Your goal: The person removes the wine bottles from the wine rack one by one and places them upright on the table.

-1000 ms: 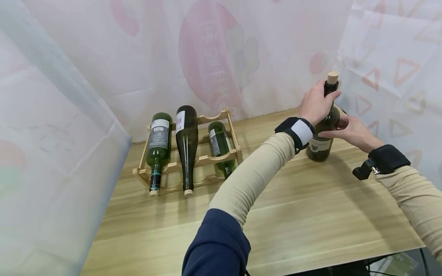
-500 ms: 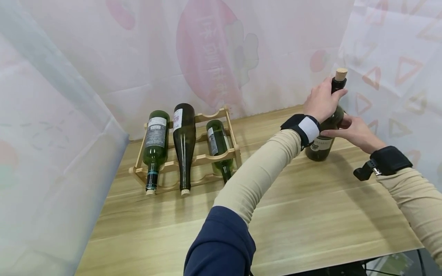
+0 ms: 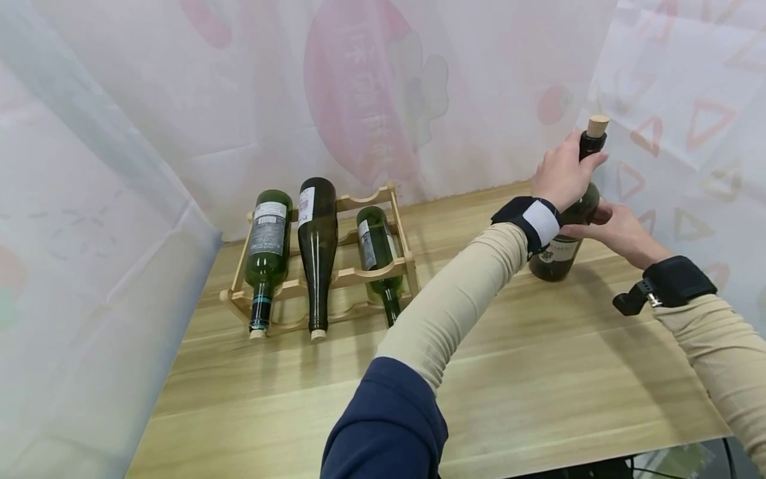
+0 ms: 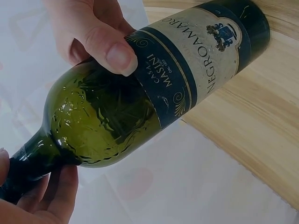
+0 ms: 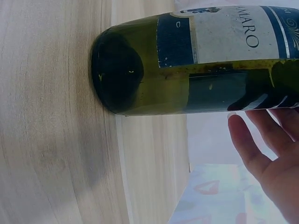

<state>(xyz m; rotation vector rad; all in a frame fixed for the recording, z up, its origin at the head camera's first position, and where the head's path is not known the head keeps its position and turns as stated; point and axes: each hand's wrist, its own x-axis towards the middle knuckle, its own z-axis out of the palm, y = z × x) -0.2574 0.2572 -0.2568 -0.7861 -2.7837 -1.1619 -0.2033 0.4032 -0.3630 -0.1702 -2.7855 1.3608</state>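
In the head view, right of the wooden rack [image 3: 347, 277], a corked bottle [image 3: 583, 210] is gripped on the bench [image 3: 509, 379], its neck by the left hand [image 3: 562, 174], its body by the right hand [image 3: 622, 233]; three other bottles [image 3: 318, 243] are cradled in the rack. From the left wrist, a NEGROAMARO label [image 4: 205, 56] is shown. From the right wrist, the base [image 5: 117, 74] is seen against the bench.

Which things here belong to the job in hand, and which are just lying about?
Part of the job:
held bottle
left hand, on its neck
right hand, on its body

Apparently not in use at this moment:
wooden rack
three bottles lying in it
black cable, lower right
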